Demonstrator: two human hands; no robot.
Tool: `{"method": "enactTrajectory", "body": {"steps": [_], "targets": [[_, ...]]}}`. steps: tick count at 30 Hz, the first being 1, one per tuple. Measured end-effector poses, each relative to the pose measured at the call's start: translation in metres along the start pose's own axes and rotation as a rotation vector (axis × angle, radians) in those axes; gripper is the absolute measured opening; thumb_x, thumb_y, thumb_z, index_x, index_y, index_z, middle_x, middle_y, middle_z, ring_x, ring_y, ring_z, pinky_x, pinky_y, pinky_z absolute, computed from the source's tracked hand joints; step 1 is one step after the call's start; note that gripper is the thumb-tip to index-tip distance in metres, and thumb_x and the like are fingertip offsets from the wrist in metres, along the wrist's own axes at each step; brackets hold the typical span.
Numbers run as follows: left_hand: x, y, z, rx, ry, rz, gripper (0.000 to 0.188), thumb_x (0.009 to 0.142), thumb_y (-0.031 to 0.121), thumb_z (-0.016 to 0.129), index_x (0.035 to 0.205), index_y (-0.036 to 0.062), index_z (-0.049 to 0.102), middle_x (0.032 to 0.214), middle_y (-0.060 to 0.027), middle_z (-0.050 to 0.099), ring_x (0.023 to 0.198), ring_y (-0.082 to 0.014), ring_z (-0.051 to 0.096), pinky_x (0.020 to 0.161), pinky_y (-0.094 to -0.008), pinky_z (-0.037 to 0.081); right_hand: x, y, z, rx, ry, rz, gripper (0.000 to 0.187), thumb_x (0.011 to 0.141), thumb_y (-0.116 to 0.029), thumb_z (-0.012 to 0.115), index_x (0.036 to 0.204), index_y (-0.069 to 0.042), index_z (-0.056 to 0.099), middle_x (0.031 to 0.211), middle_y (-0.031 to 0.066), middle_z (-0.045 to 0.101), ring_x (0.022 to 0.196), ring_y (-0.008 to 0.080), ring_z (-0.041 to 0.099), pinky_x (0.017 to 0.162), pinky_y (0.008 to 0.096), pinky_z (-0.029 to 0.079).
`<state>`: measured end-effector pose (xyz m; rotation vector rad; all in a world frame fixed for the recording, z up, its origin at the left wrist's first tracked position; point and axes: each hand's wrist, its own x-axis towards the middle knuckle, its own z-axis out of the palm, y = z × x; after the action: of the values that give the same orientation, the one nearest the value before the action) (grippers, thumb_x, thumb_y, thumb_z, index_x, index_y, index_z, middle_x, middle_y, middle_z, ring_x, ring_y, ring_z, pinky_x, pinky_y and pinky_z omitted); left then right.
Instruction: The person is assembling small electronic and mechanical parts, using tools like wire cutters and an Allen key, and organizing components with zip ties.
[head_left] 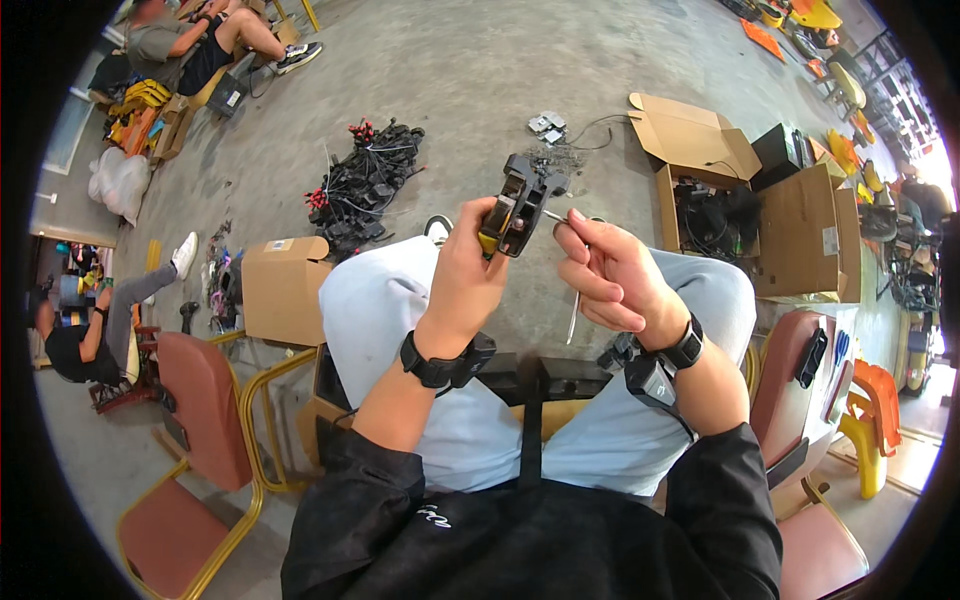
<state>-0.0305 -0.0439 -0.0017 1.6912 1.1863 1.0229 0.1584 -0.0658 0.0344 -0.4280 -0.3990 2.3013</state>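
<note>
My left hand (466,268) grips a black plastic housing (516,212) with open recesses, held up above my knees. A strip of yellow shows between it and my fingers. My right hand (612,270) is closed just beside it. Between its thumb and forefinger is a thin metal pin (555,216) whose end reaches the housing's edge; whether it touches, I cannot tell. Below, a slim metal rod (573,320) sticks out under the curled fingers of the same hand. Whether pin and rod are one tool is hidden by the fingers.
On the floor ahead lie a heap of black cabled parts (372,180) and small metal pieces (548,127). An open carton (690,140) with black cables stands right, a closed carton (285,290) left. Chairs (205,410) flank me. Two people sit at the left.
</note>
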Motion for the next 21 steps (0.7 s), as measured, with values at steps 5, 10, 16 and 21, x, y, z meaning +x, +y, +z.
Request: {"method": "enactTrajectory", "body": {"steps": [5, 10, 16, 21], "targets": [[-0.001, -0.006, -0.001, 0.002, 0.009, 0.051, 0.037, 0.080, -0.005, 0.059, 0.114, 0.0029, 0.047, 0.094, -0.0142, 0.060, 0.083, -0.0295, 0.060, 0.072, -0.0340, 0.048, 0.001, 0.001, 0.004, 0.044, -0.016, 0.008, 0.039, 0.102, -0.034, 0.025, 0.083, -0.006, 0.044, 0.049, 0.0041, 0.035, 0.021, 0.0148, 0.028, 0.020, 0.0260, 0.023], [0.000, -0.013, -0.003, 0.073, 0.025, 0.053, 0.039, 0.078, -0.006, 0.059, 0.114, 0.0029, 0.047, 0.097, -0.0162, 0.060, 0.089, -0.0348, 0.059, 0.077, -0.0387, 0.047, 0.001, 0.000, 0.011, -0.109, 0.124, -0.018, 0.038, 0.102, -0.034, 0.027, 0.089, -0.005, 0.047, 0.049, 0.0039, 0.037, 0.021, 0.0157, 0.031, 0.020, 0.0268, 0.023], [0.001, -0.007, -0.004, 0.185, 0.054, 0.086, 0.041, 0.076, -0.007, 0.059, 0.113, 0.0029, 0.048, 0.099, -0.0180, 0.059, 0.092, -0.0377, 0.057, 0.077, -0.0415, 0.046, 0.002, 0.003, 0.005, -0.064, 0.117, 0.010, 0.036, 0.101, -0.034, 0.029, 0.091, -0.005, 0.046, 0.049, 0.0045, 0.039, 0.022, 0.0162, 0.035, 0.022, 0.0267, 0.025], [0.002, -0.003, -0.008, 0.237, 0.014, 0.128, 0.042, 0.074, -0.009, 0.059, 0.112, 0.0032, 0.048, 0.100, -0.0186, 0.059, 0.094, -0.0390, 0.056, 0.077, -0.0421, 0.045, 0.000, -0.002, 0.007, -0.273, 0.213, -0.027, 0.035, 0.101, -0.033, 0.030, 0.090, -0.004, 0.045, 0.054, 0.0075, 0.047, 0.025, 0.0174, 0.040, 0.023, 0.0268, 0.026]]}}
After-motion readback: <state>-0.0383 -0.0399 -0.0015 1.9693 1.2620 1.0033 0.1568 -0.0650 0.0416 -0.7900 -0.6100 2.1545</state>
